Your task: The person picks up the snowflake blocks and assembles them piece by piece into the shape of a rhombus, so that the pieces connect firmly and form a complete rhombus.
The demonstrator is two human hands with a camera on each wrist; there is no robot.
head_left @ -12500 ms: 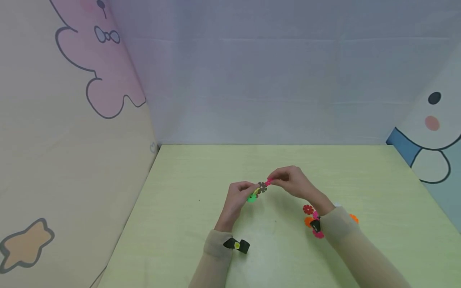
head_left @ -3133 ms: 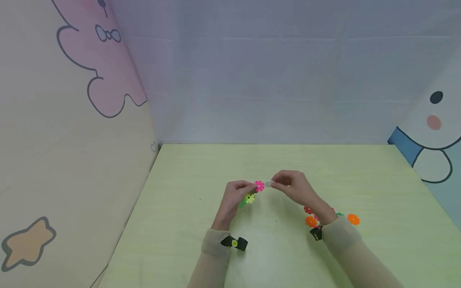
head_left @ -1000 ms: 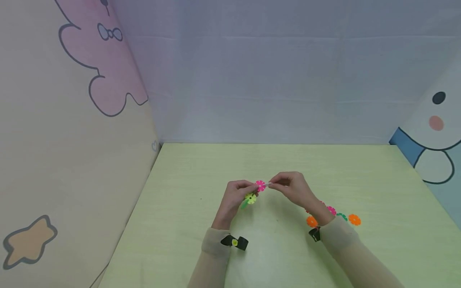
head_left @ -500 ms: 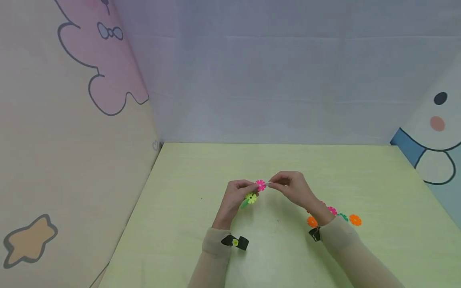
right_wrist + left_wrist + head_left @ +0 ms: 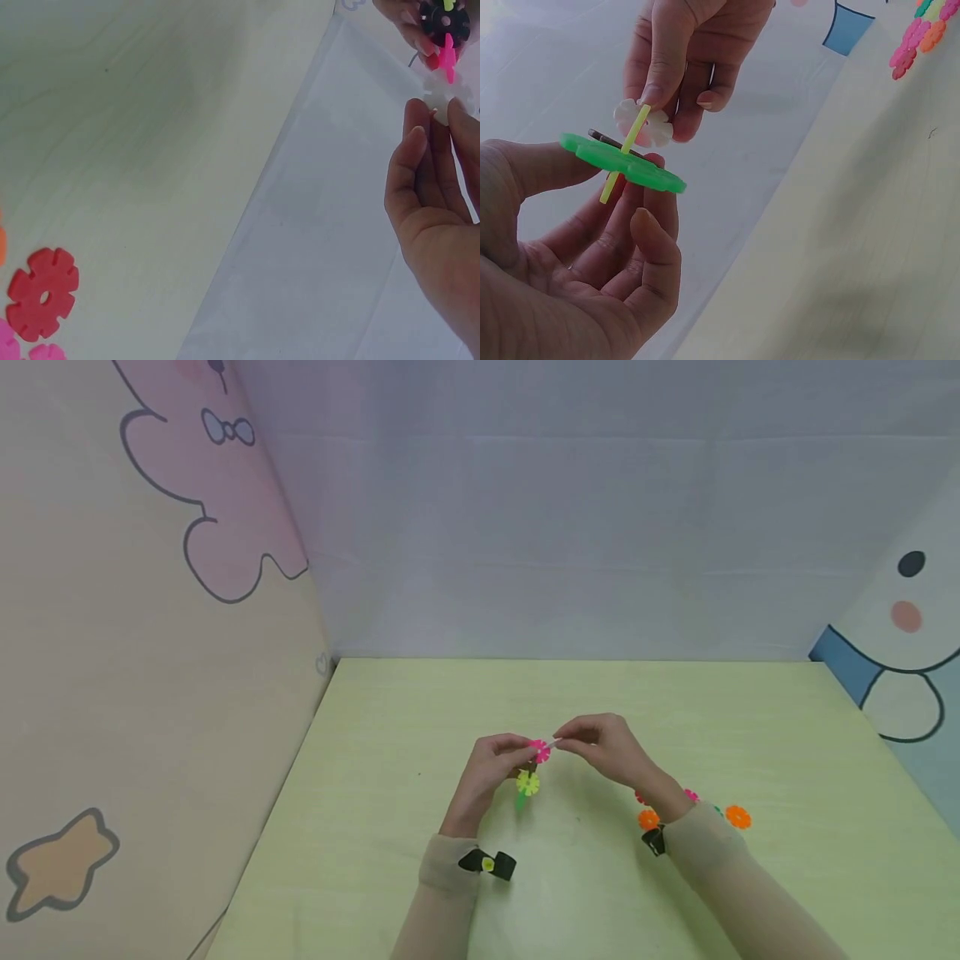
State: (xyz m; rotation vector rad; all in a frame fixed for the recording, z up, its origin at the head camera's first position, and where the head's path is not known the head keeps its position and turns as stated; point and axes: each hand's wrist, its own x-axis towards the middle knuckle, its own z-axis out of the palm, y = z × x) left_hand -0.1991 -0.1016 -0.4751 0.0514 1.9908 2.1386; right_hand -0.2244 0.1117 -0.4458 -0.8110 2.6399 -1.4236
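Note:
Above the table, my left hand holds a chain of notched plastic discs, with thumb and fingers at the pink disc. A yellow disc and a green disc hang below it. In the right wrist view a black disc joins the pink one. My right hand pinches a white disc between thumb and fingers, its edge meeting the pink disc's edge. The left wrist view shows the green disc crossed by the yellow one, near my left thumb.
Loose discs lie on the table beneath my right forearm, partly hidden by it. Among them are an orange disc and a red disc. A pale cloth hangs behind the table's far edge, and a printed wall stands left.
Earlier my right hand held the pink disc against the black one; now pink is on the chain and that hand holds a white disc. Just now the chain's yellow and green end swung downward.

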